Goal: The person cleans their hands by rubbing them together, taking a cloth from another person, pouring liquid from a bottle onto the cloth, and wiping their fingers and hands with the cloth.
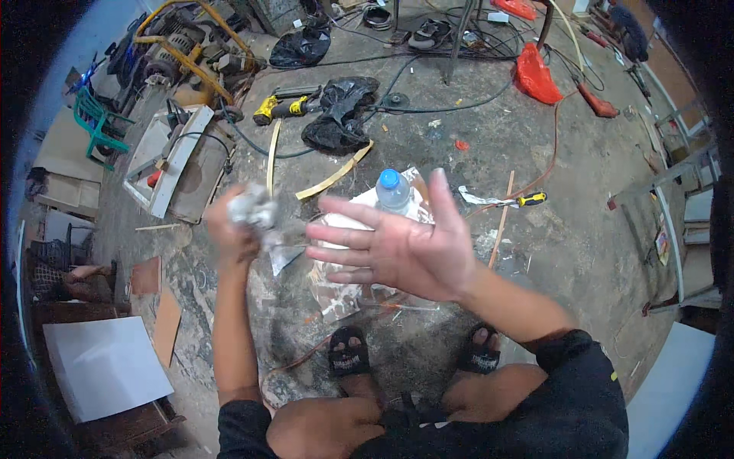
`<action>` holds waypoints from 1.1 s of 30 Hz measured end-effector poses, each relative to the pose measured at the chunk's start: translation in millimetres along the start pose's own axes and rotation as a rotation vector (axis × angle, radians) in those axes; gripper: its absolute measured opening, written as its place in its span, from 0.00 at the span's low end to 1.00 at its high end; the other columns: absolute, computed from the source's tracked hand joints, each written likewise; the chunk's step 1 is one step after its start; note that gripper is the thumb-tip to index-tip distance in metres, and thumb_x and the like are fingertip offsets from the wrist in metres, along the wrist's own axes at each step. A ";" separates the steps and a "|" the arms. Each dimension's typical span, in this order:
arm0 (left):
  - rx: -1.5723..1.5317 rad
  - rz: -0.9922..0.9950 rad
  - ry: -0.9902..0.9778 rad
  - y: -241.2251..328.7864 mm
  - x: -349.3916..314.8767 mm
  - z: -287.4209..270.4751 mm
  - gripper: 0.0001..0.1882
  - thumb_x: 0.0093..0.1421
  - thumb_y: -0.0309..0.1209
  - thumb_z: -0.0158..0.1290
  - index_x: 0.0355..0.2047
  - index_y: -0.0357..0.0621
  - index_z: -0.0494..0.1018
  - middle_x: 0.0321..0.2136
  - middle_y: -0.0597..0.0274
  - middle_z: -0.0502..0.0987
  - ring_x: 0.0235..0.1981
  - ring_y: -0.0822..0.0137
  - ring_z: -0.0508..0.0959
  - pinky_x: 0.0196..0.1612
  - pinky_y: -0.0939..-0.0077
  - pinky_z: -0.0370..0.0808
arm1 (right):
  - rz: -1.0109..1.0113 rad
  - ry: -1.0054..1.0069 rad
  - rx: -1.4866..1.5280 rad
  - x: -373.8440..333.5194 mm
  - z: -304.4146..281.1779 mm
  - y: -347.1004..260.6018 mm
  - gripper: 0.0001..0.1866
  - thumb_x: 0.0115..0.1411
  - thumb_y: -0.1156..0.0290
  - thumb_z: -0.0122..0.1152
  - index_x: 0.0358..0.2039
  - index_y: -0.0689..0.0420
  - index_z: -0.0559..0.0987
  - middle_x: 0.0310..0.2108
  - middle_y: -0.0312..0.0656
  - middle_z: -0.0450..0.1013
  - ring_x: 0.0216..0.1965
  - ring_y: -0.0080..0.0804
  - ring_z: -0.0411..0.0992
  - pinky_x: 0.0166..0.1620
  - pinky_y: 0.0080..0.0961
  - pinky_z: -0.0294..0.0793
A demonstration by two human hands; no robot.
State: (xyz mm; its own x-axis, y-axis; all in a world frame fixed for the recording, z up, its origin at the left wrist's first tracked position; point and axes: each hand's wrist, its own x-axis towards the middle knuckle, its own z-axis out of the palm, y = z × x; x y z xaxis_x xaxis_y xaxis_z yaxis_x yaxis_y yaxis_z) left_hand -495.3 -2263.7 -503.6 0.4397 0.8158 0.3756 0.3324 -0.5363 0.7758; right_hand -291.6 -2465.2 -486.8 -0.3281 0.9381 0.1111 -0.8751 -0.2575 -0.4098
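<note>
My left hand, smeared by motion, is closed around a crumpled whitish rag. My right hand is raised with the palm showing and the fingers stretched apart, holding nothing. White smudges mark its fingers. Behind it stands a clear plastic bottle with a blue cap, partly hidden by the fingers. The bottle is on or beside a white-smeared board on the floor between my feet. A pale pointed piece shows below the rag; I cannot tell whether it is attached.
A yellow-handled tool lies at right near a wooden strip. Farther off are a yellow power tool, black plastic bags, a red bag and hoses. A yellow-framed machine and a green chair stand at left.
</note>
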 end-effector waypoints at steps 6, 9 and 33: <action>-0.162 0.047 0.092 11.2 -18.5 -23.4 0.56 0.46 0.80 0.21 0.26 0.32 0.72 0.22 0.62 0.74 0.25 0.68 0.73 0.31 0.73 0.70 | -0.043 -0.028 0.290 9.5 10.1 -7.4 0.55 0.50 0.21 0.20 0.68 0.49 0.47 0.66 0.55 0.47 0.66 0.54 0.47 0.65 0.53 0.43; -0.258 0.018 0.073 16.9 -30.1 -15.5 0.56 0.46 0.80 0.20 0.27 0.32 0.71 0.24 0.60 0.74 0.27 0.68 0.73 0.32 0.74 0.69 | -0.053 -0.006 0.342 12.3 18.9 -6.0 0.54 0.50 0.21 0.20 0.68 0.48 0.47 0.66 0.53 0.48 0.66 0.53 0.49 0.65 0.53 0.42; -1.600 -0.522 -0.238 51.0 -40.6 18.2 0.52 0.45 0.79 0.33 0.31 0.31 0.67 0.26 0.49 0.70 0.28 0.56 0.68 0.34 0.64 0.66 | -1.082 0.210 -2.073 11.1 -1.0 -12.0 0.22 0.44 0.58 0.72 0.14 0.53 0.66 0.14 0.37 0.61 0.14 0.33 0.64 0.18 0.29 0.59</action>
State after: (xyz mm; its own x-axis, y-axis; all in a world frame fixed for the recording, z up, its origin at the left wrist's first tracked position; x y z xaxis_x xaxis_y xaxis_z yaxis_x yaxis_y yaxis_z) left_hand -481.0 -2328.1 -488.5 0.7196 0.6938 -0.0295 -0.5744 0.6185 0.5362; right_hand -284.4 -2451.5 -481.6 -0.0234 0.5598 0.8283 0.7869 0.5214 -0.3302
